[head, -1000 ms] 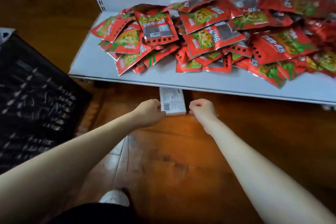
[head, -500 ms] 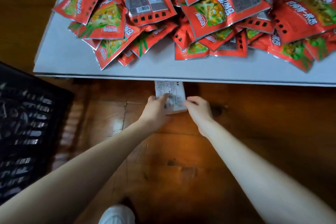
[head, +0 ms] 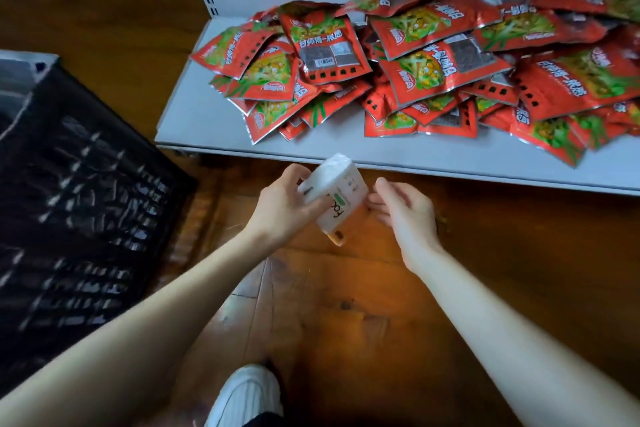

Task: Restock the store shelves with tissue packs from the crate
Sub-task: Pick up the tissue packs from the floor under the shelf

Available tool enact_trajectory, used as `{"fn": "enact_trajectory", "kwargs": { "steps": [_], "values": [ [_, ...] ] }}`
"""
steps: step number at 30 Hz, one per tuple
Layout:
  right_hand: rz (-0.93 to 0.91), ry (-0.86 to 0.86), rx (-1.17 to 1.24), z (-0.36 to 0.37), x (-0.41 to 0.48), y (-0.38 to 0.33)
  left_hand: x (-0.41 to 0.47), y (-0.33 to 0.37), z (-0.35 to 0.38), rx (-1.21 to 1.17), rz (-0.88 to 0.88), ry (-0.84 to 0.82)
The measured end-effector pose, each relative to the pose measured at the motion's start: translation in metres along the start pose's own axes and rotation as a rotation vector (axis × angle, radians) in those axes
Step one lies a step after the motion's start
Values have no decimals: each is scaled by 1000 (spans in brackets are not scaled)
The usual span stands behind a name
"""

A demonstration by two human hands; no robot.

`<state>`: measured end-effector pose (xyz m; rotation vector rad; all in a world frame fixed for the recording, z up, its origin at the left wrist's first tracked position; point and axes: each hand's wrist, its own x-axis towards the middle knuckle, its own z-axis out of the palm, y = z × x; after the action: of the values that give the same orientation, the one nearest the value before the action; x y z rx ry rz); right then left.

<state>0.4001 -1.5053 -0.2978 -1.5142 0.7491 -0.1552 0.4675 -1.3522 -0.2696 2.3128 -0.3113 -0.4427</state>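
Head view shows the tissue pack tilted just in front of the shelf edge, long axis pointing toward the shelf, the left hand curled round it, the right hand loose-fingered just beside it, holding nothing.

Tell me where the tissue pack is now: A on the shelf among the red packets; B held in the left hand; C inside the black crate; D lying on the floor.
B: the left hand grips the tissue pack in the air, just short of the shelf edge.
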Motion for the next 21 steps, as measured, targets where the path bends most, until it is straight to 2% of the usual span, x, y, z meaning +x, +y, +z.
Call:
{"fn": "enact_trajectory", "kwargs": {
  "steps": [3, 6, 9, 15, 17, 21],
  "values": [
    [-140, 62, 16, -2, -13, -19, -14, 11, -25, -309, -76, 13],
    [-176, 57, 75, -1, -23, -40, -25, 24, -46, -506, -124, 38],
    [-207, -46, 115, -4, -31, -66, -32, 39, -64, -568, -80, 20],
    [-267, -396, 45, -15, -40, -130, -39, 77, -93, -583, 61, -58],
    [-294, -392, 55, -16, -44, -146, -42, 88, -97, -642, 80, -22],
    [-396, -276, 135, -20, -49, -175, -56, 107, -106, -767, 113, 27]
  ]
}}
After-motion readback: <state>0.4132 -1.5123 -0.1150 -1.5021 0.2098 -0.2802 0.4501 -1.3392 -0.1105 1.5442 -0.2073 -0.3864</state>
